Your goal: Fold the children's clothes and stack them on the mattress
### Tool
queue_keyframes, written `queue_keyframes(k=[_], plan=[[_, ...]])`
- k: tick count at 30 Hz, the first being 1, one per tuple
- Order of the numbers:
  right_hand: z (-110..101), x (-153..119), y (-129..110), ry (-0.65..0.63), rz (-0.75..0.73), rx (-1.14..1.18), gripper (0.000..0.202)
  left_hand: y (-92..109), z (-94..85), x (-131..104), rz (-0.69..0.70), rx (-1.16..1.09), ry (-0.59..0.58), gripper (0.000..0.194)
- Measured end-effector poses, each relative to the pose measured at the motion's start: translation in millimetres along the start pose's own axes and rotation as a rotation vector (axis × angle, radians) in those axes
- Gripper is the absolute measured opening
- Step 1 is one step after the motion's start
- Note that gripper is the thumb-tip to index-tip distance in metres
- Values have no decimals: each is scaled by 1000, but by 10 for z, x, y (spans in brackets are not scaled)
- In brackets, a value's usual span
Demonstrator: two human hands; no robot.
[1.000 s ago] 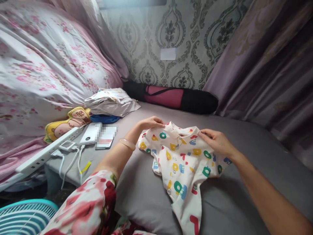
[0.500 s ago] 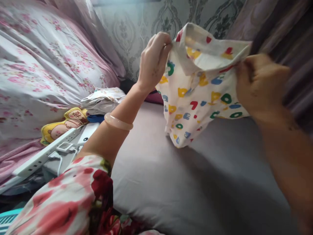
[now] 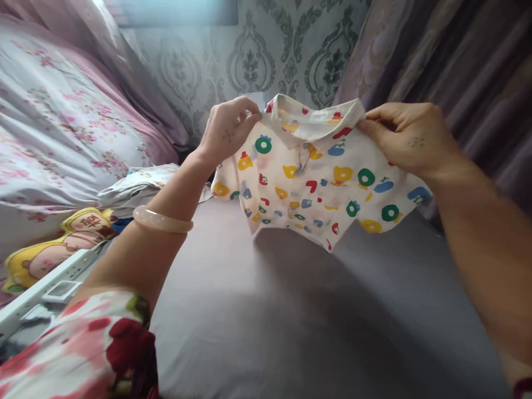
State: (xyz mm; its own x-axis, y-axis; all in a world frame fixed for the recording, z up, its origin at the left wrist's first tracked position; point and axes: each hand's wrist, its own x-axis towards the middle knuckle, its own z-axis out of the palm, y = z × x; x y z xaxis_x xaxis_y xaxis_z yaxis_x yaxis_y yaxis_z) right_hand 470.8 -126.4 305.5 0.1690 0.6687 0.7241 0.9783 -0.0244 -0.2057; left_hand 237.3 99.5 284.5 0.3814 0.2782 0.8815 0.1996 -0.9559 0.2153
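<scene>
A small white collared shirt [image 3: 299,183] with bright yellow, green, red and blue prints hangs spread out between my hands. My left hand [image 3: 228,130] pinches it at the shoulder on the left of the collar. On the other side of the collar, my right hand [image 3: 409,133] grips the opposite shoulder between thumb and fingers. The shirt's collar faces up, its short sleeves droop outward, and its lower hem hangs just over the grey sheet [image 3: 249,310]; whether it touches the sheet I cannot tell.
At the left lie a pile of folded clothes [image 3: 137,185], a yellow cartoon cushion [image 3: 54,246] and a white power strip [image 3: 41,282] with plugs. Floral fabric [image 3: 75,111] hangs on the left, a dark curtain [image 3: 449,61] on the right, patterned wallpaper [image 3: 253,61] behind.
The shirt has been stretched wider and now hangs flatter, facing me. Both hands appear lower and further left in view, and the camera view has shifted to the right.
</scene>
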Motion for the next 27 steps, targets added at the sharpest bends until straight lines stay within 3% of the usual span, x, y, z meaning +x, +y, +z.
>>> queue_keyframes(k=[3,8,11,14,16,18,19,21,24,27], plan=[[39,31,95,-36,18,1,68,-92,50,57,-29,-101,-78,22],[238,167,231,-29,29,-109,29,-159,224,177,-101,-25,-247,17],[309,239,168,58,46,-231,23,-62,287,236,-108,45,-116,14],[205,208,59,102,87,-194,26,92,180,227,-138,-66,-5,16],[39,117,21,-82,137,60,29,168,-3,179,-195,-251,-127,18],[-129,8,31,-355,195,402,36,200,-210,121,-261,-451,-343,19],[-187,-32,52,-382,221,519,39,200,-292,99,-283,-527,-390,20],[-213,-54,113,-352,266,598,40,186,-359,86,-299,-609,-422,21],[-71,49,199,-238,290,428,37,177,-209,143,-326,-526,-440,21],[33,132,205,-92,282,297,38,232,-16,201,-320,-347,-268,17]])
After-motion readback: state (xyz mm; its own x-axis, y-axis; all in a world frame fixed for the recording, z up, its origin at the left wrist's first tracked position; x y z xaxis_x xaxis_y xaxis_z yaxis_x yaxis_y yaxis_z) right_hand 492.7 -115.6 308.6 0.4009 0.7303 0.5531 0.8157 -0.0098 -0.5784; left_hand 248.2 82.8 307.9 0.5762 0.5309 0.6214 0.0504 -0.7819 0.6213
